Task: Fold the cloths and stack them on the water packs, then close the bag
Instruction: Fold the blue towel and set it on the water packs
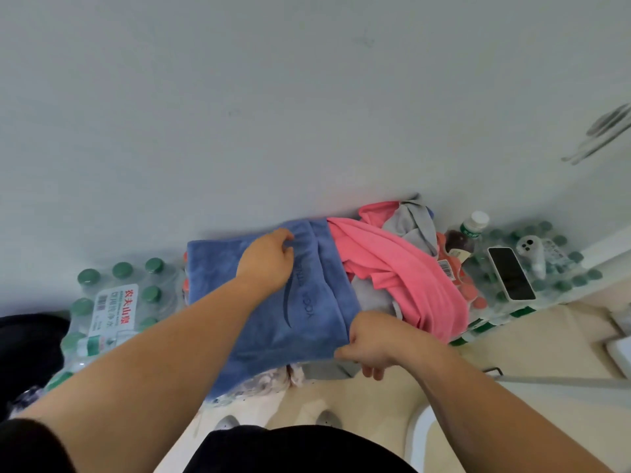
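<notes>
A blue cloth [269, 322] lies spread over shrink-wrapped water packs against the wall. My left hand [268, 259] rests on its far part with the fingers curled into the fabric. My right hand [367, 343] pinches the cloth's near right corner. To the right, a pink cloth [403, 268] lies crumpled over a grey cloth [411, 225] in a loose heap on the packs. The bag is not in sight.
A water pack [112, 308] with green caps stands at the left. At the right, on another pack [553, 264], lie a phone [510, 273], a white controller [532, 250] and a dark bottle [462, 238]. A white wall rises behind. Beige floor lies below.
</notes>
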